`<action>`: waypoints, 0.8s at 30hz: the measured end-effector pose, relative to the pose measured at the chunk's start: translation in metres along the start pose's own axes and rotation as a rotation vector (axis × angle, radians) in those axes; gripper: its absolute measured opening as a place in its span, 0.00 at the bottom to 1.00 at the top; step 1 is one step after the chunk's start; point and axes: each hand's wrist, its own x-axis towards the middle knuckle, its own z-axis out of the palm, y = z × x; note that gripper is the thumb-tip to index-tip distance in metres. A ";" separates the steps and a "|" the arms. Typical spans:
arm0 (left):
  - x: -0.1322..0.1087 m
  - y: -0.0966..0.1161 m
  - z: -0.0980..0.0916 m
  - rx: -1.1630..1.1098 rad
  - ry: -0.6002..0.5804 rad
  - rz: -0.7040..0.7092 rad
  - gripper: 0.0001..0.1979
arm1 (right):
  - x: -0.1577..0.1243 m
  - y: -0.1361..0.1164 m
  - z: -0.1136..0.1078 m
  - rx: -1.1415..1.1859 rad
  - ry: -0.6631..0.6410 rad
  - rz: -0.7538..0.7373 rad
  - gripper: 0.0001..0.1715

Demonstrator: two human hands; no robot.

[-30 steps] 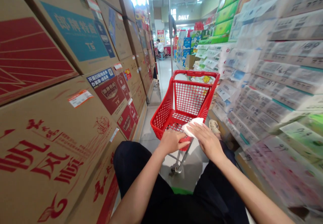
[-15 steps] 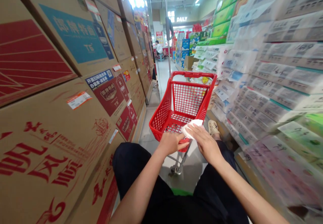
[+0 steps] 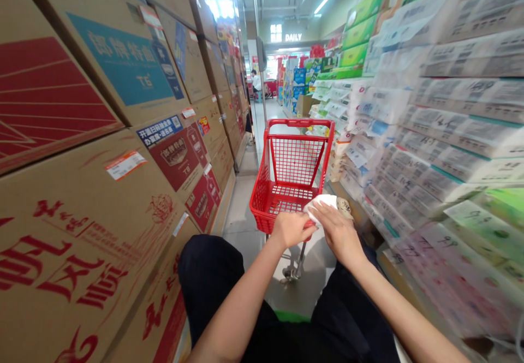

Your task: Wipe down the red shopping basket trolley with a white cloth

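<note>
A red shopping basket cart [image 3: 291, 166] stands in the aisle in front of me. My left hand [image 3: 291, 228] is closed round the near rim of the basket. My right hand [image 3: 338, 230] lies on the same rim just to the right, fingers flat and pressing a white cloth [image 3: 321, 204] against it. Both forearms reach out over my dark trousers. My light-coloured shoe [image 3: 344, 207] shows just beyond the right hand.
Stacked brown cardboard boxes [image 3: 94, 150] wall the left side. Shelves of white tissue packs [image 3: 434, 134] line the right. The tiled aisle [image 3: 245, 188] runs on behind the cart toward a person [image 3: 256, 81] sitting far back.
The cart has swung and now stands straighter along the aisle. Both hands have shifted slightly right and up with the rim; the cloth stays under the right hand.
</note>
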 end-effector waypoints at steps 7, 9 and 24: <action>0.003 -0.006 -0.011 -0.021 -0.060 0.144 0.20 | -0.004 0.002 -0.006 -0.050 -0.013 -0.020 0.41; 0.002 -0.015 -0.016 -0.032 -0.061 0.193 0.19 | -0.003 0.005 -0.008 -0.056 -0.003 -0.024 0.40; -0.002 -0.034 -0.016 0.112 -0.097 -0.050 0.32 | -0.015 -0.019 -0.001 -0.130 0.020 0.006 0.41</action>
